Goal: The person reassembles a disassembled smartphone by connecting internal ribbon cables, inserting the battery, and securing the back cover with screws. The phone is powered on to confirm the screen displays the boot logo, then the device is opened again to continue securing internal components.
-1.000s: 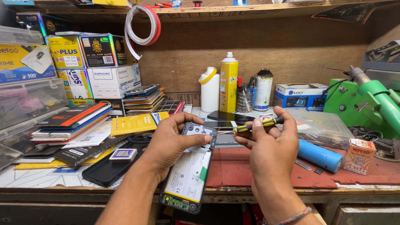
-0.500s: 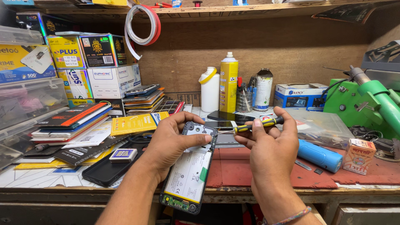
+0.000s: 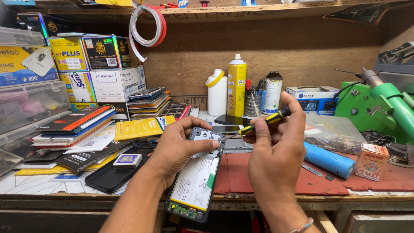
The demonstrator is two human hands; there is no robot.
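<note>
So my left hand (image 3: 174, 149) is gripping the opened phone (image 3: 198, 172) over the bench edge, while my right hand (image 3: 276, 146) pinches the screwdriver (image 3: 263, 122) near its top. I'd keep the tip square and go gently. The clear cup (image 3: 252, 105) holds pens; the tray (image 3: 330, 129) holds small parts I can't make out.

yellow spray can (image 3: 236, 82), white bottle (image 3: 217, 92), blue cyl. tool (image 3: 329, 160)
</note>
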